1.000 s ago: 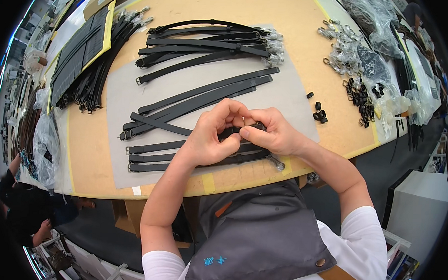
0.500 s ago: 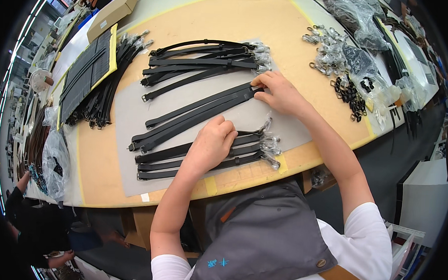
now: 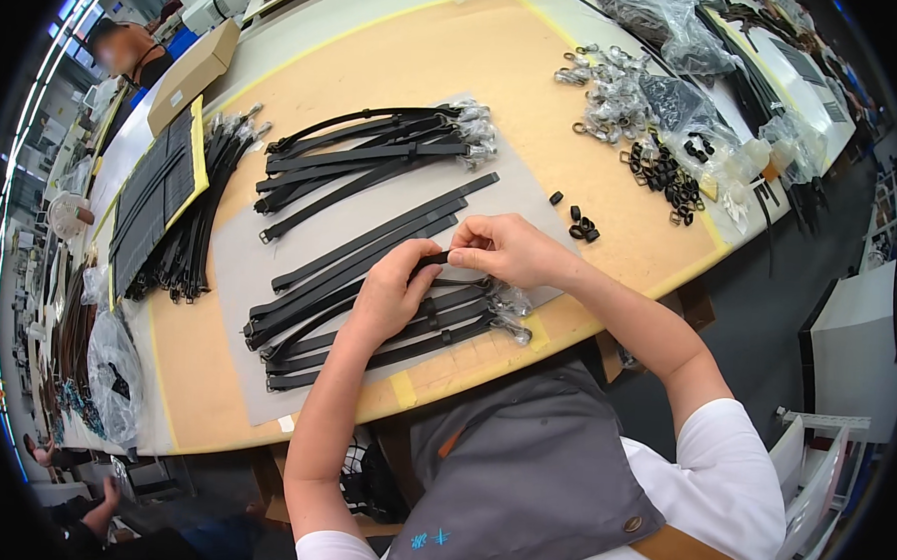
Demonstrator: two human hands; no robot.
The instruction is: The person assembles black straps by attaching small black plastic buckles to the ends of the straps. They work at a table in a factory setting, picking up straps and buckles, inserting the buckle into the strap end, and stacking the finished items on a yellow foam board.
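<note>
Left grip (image 3: 396,290) and right grip (image 3: 505,250) pinch closed on a black strap (image 3: 433,261) between them, clip-ended straps (image 3: 466,331) nearer and well beyond looking finished, clipless straps (image 3: 389,230) just beyond seemingly unfitted.

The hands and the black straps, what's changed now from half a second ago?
The right hand has moved from the far ends of the middle straps, back toward the body, to meet the left hand. Both hands now hold a black strap between them. Apart from the camera's own shift, the upper strap bundle and the wrapped clasps lie as before.
</note>
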